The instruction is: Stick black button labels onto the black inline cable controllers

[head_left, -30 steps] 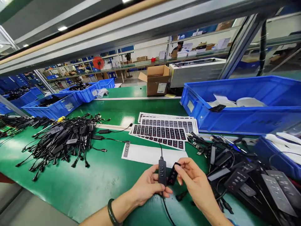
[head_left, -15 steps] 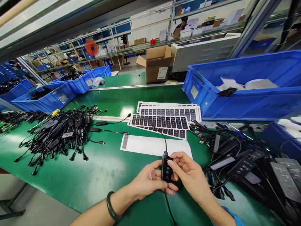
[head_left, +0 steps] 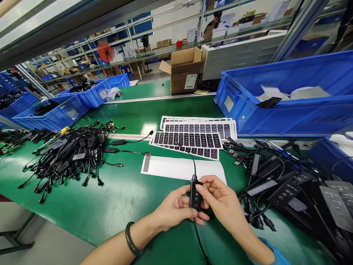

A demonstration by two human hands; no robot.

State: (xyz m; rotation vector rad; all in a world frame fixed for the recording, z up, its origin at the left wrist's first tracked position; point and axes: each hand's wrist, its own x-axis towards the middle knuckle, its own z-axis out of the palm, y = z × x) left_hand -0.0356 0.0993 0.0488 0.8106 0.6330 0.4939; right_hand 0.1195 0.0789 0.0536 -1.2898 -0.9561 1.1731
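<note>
Your left hand (head_left: 173,209) clasps the slim, oblong black controller (head_left: 192,192), smooth cable (head_left: 198,235) trailing below, between thumb and fingers. Your right hand (head_left: 223,204) pinches the thin, flat label (head_left: 196,201) near its top. One second ago, it hung beside the controller; now it overlies its face.

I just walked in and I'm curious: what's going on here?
A person's left hand holds a black corded unit; the right hand has its thumb on the upper end of a printed label over the unit's face. Whether it's stuck doesn't show. Beyond lies a mostly bare white sheet, then label sheets, with a heap of corded units to the left and a second to the right.
</note>
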